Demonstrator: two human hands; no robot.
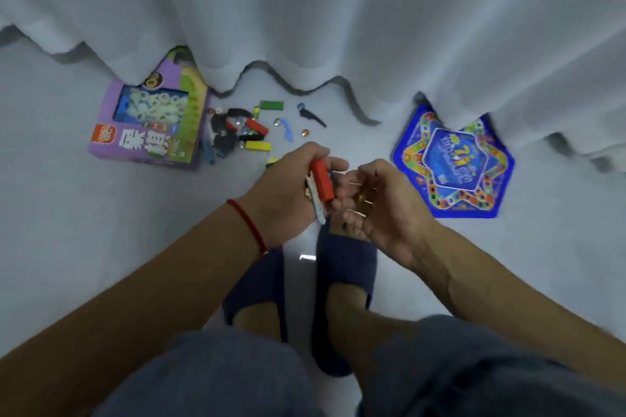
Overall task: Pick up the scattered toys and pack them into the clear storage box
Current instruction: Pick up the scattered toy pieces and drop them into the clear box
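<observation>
My left hand (288, 189) grips a red block (322, 183) together with a pale flat toy piece (316, 205) below it. My right hand (382, 203) is cupped just beside it, fingers curled around several small pieces that are too blurred to name. On the floor ahead lies a scatter of toys (244, 132): a yellow block (258, 145), a green block (271, 105), a red block, black pieces, marbles and a blue sliver (288, 130). No clear storage box is in view.
A purple chess game box (152, 142) lies at the left of the scatter. A blue star-shaped game tin (454, 159) lies at the right. A white curtain (338, 10) hangs to the floor behind them. My feet in dark blue slippers (345, 267) stand below my hands.
</observation>
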